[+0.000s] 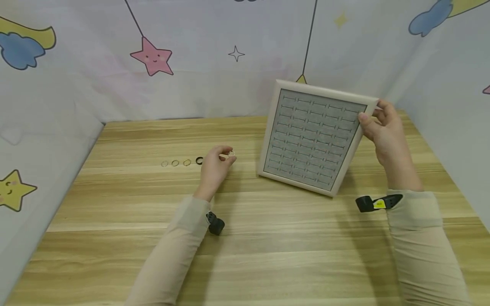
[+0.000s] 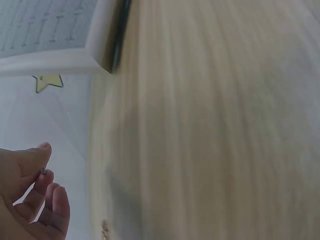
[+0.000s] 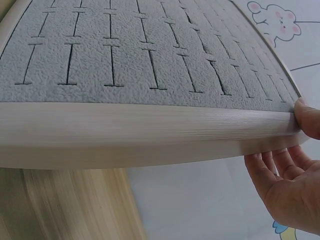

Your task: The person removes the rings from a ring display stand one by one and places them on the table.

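Observation:
My left hand [image 1: 216, 168] pinches a small ring [image 1: 231, 152] between thumb and fingertips, above the wooden table. In the left wrist view the ring [image 2: 43, 170] shows as a tiny glint at the fingertips. Beside this hand lies a black ring [image 1: 197, 161], partly behind it. My right hand [image 1: 384, 129] grips the upper right corner of a ring display tray [image 1: 269, 127], thumb on the front and fingers behind. The tray stands tilted up, its pale frame around grey padding with rows of slits. In the right wrist view the slits in the padding [image 3: 130, 65] hold no rings.
Left of the black ring, several thin gold and silver rings [image 1: 175, 160] lie in a row on the wooden table [image 1: 268, 238]. A white cloth backdrop [image 1: 214, 85] with cartoon stars hangs behind the table and along its sides.

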A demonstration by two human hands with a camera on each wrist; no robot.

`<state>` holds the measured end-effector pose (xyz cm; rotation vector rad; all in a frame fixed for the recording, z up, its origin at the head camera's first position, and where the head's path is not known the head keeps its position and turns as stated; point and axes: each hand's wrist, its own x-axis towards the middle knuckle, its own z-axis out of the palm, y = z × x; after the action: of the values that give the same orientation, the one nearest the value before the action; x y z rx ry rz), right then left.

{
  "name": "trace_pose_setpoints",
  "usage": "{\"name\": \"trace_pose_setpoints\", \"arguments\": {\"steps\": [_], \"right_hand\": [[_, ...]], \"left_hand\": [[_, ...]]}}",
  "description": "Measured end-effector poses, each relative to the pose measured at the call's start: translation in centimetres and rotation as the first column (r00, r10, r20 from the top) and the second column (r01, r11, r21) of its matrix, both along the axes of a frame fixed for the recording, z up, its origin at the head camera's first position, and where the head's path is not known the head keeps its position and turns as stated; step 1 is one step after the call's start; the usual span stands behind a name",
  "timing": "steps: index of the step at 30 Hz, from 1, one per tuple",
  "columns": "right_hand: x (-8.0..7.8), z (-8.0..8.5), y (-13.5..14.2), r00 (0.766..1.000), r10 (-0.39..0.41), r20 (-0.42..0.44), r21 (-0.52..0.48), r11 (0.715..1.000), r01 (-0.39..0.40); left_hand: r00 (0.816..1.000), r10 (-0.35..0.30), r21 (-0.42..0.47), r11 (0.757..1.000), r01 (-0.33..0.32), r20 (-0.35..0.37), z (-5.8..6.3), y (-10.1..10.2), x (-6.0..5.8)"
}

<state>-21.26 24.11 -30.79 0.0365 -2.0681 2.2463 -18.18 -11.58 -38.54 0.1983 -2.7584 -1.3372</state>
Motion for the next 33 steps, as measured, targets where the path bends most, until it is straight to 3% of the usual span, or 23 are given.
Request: {"name": "trace_pose_setpoints", "arguments": {"steps": [13,21,33], "right_hand": [[-0.1,0.0,0.3,1.0,0.014,0.015,-0.056,0.998,-0.013],[-0.1,0.0,0.2,1.0,0.012,0.01,-0.045,0.999,-0.011],[-0.1,-0.2,0.3,1.0,0.016,-0.006,-0.078,0.997,-0.016]], "left_hand": [[0.996,-0.002,-0.078,0.997,0.009,0.094,-1.8,-1.1,-0.6],[0.99,-0.006,-0.108,0.994,0.021,0.142,-1.9,-1.0,-0.7],[0.99,-0.006,-0.139,0.99,0.026,0.143,-2.2,-1.0,-0.9]]}}
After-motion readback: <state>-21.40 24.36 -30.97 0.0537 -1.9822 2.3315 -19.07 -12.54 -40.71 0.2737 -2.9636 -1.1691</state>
